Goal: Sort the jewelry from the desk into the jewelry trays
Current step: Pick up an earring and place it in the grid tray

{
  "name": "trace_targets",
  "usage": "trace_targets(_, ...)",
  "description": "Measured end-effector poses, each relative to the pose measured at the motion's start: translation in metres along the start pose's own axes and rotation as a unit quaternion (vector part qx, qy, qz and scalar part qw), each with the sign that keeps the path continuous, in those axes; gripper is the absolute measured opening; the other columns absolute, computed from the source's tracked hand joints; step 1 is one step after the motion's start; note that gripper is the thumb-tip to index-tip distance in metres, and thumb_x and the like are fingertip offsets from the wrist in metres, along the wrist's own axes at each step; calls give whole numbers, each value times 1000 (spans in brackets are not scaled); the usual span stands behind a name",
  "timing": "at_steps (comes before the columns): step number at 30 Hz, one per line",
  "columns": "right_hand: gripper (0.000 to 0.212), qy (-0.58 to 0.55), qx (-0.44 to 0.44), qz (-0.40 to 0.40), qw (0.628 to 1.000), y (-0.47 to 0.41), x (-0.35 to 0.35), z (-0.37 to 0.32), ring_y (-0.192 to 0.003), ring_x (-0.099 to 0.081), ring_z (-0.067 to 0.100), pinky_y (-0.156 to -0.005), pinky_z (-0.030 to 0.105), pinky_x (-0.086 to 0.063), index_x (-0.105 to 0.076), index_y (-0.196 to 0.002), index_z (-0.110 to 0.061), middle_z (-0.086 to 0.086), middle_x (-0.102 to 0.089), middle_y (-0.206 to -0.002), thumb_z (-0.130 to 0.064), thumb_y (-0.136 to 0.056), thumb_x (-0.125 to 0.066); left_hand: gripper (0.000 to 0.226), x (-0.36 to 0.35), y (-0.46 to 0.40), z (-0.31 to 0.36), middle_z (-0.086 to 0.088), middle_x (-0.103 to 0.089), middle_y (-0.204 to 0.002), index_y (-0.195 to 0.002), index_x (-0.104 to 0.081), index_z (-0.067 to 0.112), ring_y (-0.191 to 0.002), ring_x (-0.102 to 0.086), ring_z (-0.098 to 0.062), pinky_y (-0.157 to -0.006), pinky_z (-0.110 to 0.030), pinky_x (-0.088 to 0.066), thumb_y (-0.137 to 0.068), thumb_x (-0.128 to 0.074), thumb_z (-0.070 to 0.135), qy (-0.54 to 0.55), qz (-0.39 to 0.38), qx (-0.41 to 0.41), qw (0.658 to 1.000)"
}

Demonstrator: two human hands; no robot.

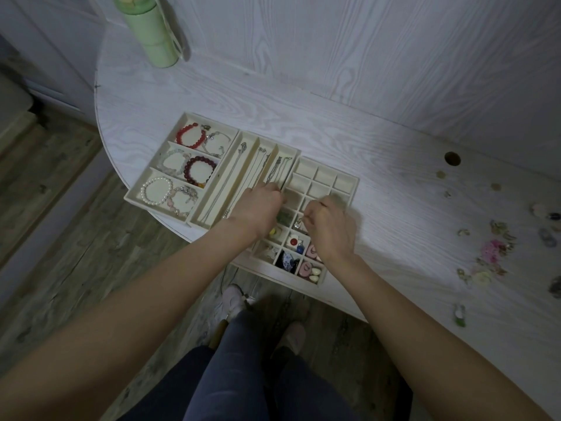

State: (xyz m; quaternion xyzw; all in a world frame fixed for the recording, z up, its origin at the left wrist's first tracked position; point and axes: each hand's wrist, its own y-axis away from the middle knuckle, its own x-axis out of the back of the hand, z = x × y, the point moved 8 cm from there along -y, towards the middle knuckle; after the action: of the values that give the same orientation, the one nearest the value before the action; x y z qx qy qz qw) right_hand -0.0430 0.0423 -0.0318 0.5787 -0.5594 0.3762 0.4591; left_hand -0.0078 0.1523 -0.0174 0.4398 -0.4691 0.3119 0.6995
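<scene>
Three cream trays lie side by side on the white desk. The bracelet tray (235,130) at the left holds several beaded bracelets. The middle necklace tray (296,151) holds thin chains in long slots. The grid tray (353,179) at the right has small pieces in its near cells. My left hand (262,208) hovers over the edge between the necklace tray and the grid tray, fingers curled; what it holds is hidden. My right hand (329,227) pinches a small silver piece (299,223) above a grid cell. Loose jewelry (493,253) lies scattered at the far right.
A green cylindrical bottle (150,34) stands at the back left of the desk. A round cable hole (452,158) is in the desk at the right. The desk's curved front edge runs just under the trays; my legs and slippers show below on the wooden floor.
</scene>
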Motion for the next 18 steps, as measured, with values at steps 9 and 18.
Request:
trace_targets(9, 20, 69, 5, -25, 997, -2, -12, -3, -76, -59, 15, -50, 23, -30, -73, -86, -19, 0, -61, -99, -12, -91, -55, 57, -3, -1, 0, -8, -40, -142, -139, -43, 17, -132, -35, -26, -107, -40, -30, -87, -49, -6, -4, -16, 4, 1000)
trace_targets(18, 16, 107, 2, -45, 993, -3, -20, -6, -73, -60, 17, -44, 22, -17, -72, -87, -17, 1, -61, -101, -7, -88, -60, 54, -4, -1, 0, -8, -42, -140, -136, -47, 14, -130, -37, -26, -105, -39, -32, -86, -49, -6, -9, -15, 0, 1000)
